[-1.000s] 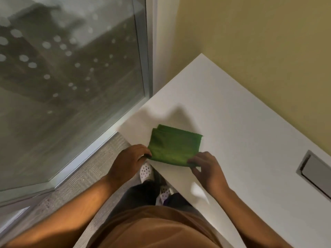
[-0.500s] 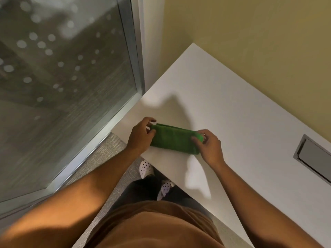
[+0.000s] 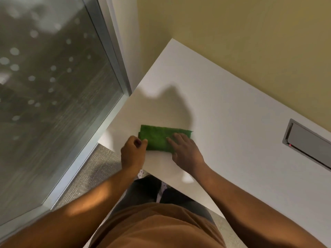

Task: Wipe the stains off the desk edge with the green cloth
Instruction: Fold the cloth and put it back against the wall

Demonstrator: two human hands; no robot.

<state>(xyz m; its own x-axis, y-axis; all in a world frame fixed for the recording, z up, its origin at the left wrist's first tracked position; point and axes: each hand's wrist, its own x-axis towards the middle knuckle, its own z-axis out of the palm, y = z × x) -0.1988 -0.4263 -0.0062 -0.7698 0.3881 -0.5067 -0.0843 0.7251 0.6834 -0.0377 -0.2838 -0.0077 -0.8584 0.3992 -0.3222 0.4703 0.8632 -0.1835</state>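
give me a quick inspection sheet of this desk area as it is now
surface: white desk, no stains visible from this view
job's things: green cloth folded into a strip, flat near the desk's front edge
clutter: nothing seen
hands: left hand curled at the cloth's left end; right hand flat, fingers resting on its right end
cables: none seen; closed grey cable hatch with a small red light
surroundings: glass partition at left, yellow wall behind, carpet below
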